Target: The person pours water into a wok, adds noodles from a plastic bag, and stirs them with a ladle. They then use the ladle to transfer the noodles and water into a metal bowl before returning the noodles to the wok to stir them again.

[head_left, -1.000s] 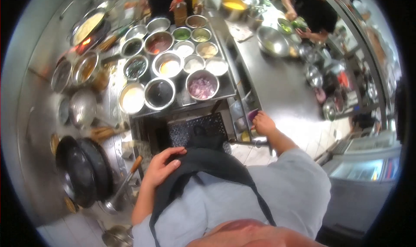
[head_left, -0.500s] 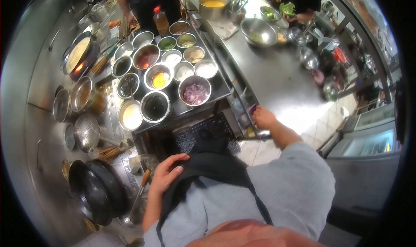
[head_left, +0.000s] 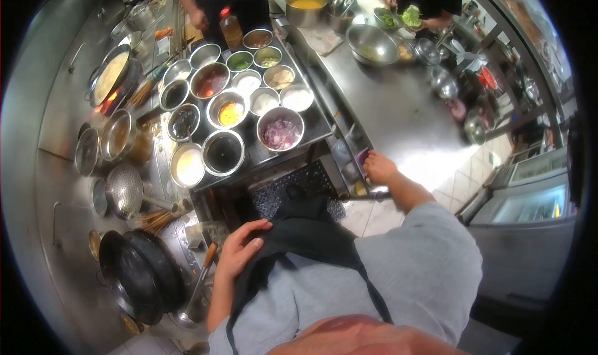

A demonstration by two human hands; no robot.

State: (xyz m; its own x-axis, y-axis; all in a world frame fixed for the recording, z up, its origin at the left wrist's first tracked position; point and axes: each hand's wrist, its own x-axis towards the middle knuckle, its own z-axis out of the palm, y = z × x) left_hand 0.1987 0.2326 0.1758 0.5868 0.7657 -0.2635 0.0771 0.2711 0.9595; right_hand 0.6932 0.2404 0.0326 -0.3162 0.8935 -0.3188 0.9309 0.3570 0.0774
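Observation:
My left hand (head_left: 241, 250) lies against the black apron (head_left: 299, 233) at my front, its fingers stretched out and holding nothing. Over at the near left corner of the steel counter (head_left: 398, 115), my right hand (head_left: 379, 167) has its fingers curled. Something purple (head_left: 363, 155) shows right beside those fingers; whether they grip it or the counter's edge is hidden. Left of that hand, a steel pot of cut red onion (head_left: 280, 131) stands on the seasoning table. Next to it are a pot of dark liquid (head_left: 223, 152) and one of white liquid (head_left: 188, 167).
A wok over flame (head_left: 112, 78) is at the upper left. Black woks (head_left: 140, 274), a strainer (head_left: 124, 190) and a ladle (head_left: 202, 283) lie along the left. A co-worker holds green leaves (head_left: 411, 17) beyond a steel bowl (head_left: 372, 43). Another person (head_left: 227, 0) stands behind a bottle (head_left: 231, 31).
Both my hands stay nearly where they were. At the back, the co-workers' hands have moved; one now reaches over the bowl of greens, and the upper-left person's hand has shifted right.

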